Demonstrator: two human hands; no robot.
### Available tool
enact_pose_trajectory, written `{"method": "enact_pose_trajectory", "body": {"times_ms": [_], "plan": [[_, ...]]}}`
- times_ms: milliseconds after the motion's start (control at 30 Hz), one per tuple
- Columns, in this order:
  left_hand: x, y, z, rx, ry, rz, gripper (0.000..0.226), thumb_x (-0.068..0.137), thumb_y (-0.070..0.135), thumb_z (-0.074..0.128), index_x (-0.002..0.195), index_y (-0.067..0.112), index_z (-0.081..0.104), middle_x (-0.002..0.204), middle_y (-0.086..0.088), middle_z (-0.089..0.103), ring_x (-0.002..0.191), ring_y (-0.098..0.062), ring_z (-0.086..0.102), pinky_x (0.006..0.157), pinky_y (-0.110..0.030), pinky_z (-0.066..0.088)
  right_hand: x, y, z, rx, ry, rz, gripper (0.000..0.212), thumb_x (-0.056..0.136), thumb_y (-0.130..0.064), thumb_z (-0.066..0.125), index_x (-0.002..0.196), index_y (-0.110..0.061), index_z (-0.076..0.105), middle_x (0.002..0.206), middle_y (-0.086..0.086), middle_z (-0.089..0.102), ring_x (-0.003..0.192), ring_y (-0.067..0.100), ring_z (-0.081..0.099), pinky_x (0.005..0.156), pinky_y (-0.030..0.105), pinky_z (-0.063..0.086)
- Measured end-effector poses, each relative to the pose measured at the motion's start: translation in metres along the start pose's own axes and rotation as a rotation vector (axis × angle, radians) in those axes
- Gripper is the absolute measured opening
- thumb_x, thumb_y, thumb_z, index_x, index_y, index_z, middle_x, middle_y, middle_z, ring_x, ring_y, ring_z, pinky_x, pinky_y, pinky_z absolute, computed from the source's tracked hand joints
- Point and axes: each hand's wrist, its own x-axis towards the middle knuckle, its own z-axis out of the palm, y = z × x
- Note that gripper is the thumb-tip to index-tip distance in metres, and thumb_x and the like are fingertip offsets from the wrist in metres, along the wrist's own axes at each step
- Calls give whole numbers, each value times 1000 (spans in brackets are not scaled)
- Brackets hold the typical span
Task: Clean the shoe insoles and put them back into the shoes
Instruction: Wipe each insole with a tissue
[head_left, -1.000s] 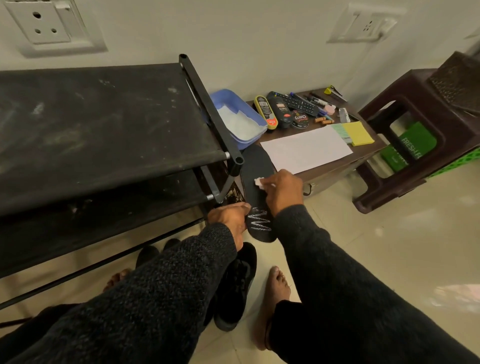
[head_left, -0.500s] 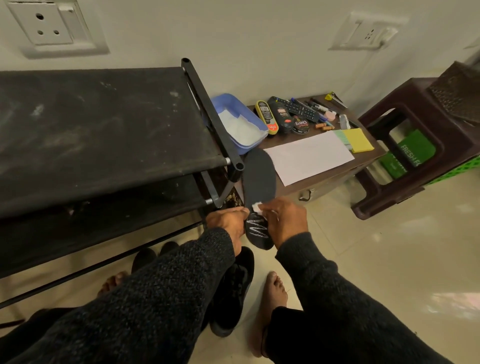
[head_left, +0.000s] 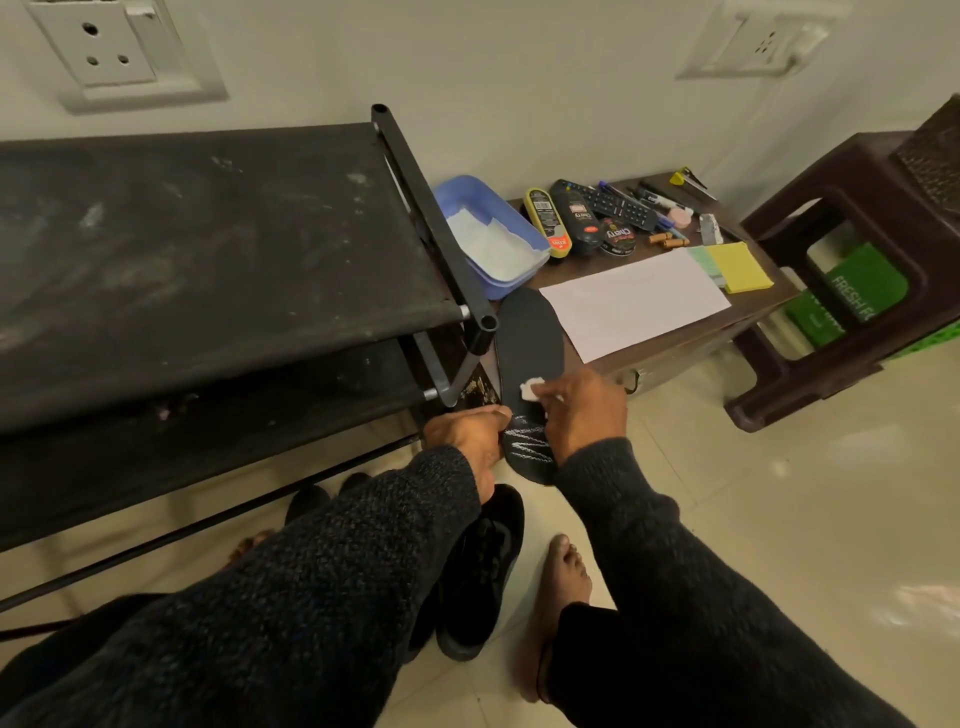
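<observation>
One black insole (head_left: 530, 338) near the centre, with one white wad (head_left: 531, 388) on it; two hands, the left hand (head_left: 467, 436) and the right hand (head_left: 584, 410); one black shoe (head_left: 483, 571) plain at 6 o'clock, with two dark rounded shapes (head_left: 322, 499) beyond it that cannot be told for certain; two wall sockets, one at 11 o'clock (head_left: 119, 47) and one at 1 o'clock (head_left: 763, 41); one blue tub (head_left: 488, 234); one white sheet (head_left: 634, 301); one remote control (head_left: 613, 205); one yellow pad (head_left: 737, 267); two bare feet, one (head_left: 558, 587) at 6 o'clock, one (head_left: 249, 545) partly hidden at 7 o'clock.

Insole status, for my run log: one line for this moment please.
stage: wiping | left hand: holds insole | right hand: presses white wipe on insole | shoe: floor
</observation>
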Motion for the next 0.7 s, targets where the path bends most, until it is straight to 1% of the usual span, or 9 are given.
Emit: {"method": "enact_pose_trajectory", "body": {"times_ms": [33, 100, 167, 233, 333, 433, 500, 600, 700], "plan": [[-2, 0, 0, 6, 0, 15, 10, 87, -1, 73, 85, 8, 73, 91, -13, 75, 62, -14, 72, 52, -22, 57, -10, 1, -1, 3, -39, -5, 20, 91, -8, 70, 109, -15, 77, 114, 6, 73, 102, 20, 66, 92, 26, 50], [-6, -3, -1, 31, 6, 73, 11, 86, 0, 75, 87, 10, 75, 97, -14, 76, 74, -19, 74, 66, -29, 61, -27, 4, -3, 62, -95, 12, 18, 90, -7, 70, 103, -16, 78, 109, 3, 74, 94, 14, 65, 90, 23, 49], [-15, -8, -3, 59, 12, 155, 11, 86, 3, 76, 93, 11, 76, 98, -13, 75, 82, -23, 74, 64, -28, 59, -37, 5, -16, 280, -74, 103, 18, 89, -5, 71, 96, -19, 79, 101, -2, 76, 88, 8, 66, 92, 27, 54], [-26, -11, -4, 85, -2, 201, 16, 88, 5, 75, 103, 10, 76, 98, -12, 74, 82, -23, 74, 61, -26, 59, -35, 7, -37, 581, 23, 203, 20, 86, -5, 75, 91, -24, 79, 93, -5, 77, 87, 10, 71, 85, 33, 59], [-47, -12, 2, 64, -82, 174, 17, 89, 3, 73, 107, 4, 74, 98, -15, 75, 86, -25, 74, 68, -28, 62, -23, 14, -60, 744, 28, 295, 20, 83, -4, 78, 92, -21, 81, 88, -4, 77, 84, 16, 71, 76, 34, 59], [-59, -11, 9, 19, -203, 90, 14, 89, -1, 72, 102, 2, 72, 97, -16, 76, 87, -25, 75, 66, -28, 61, -14, 15, -66, 890, -35, 404, 19, 82, -2, 78, 92, -18, 81, 83, -2, 78, 77, 14, 73, 78, 41, 62], [-63, -10, 11, 56, -291, 23, 20, 87, 2, 75, 106, 5, 70, 97, -12, 78, 86, -23, 76, 68, -30, 61, -10, 16, -66, 872, -36, 409, 19, 82, -2, 78, 90, -18, 81, 81, -3, 78, 78, 16, 74, 75, 36, 61], [-63, -7, 12, 175, -347, -58, 35, 82, 16, 83, 114, 13, 68, 102, -8, 77, 94, -22, 74, 76, -34, 62, -4, 22, -75, 764, -44, 307, 18, 83, -3, 77, 87, -20, 79, 81, -4, 78, 80, 17, 75, 73, 30, 59], [-59, 3, 8, 174, -341, -53, 50, 78, 41, 85, 119, 21, 65, 110, -8, 74, 99, -24, 73, 86, -40, 61, -5, 31, -90, 761, -198, 183, 17, 83, -1, 77, 91, -15, 79, 86, 2, 78, 81, 17, 75, 76, 28, 60]]}}
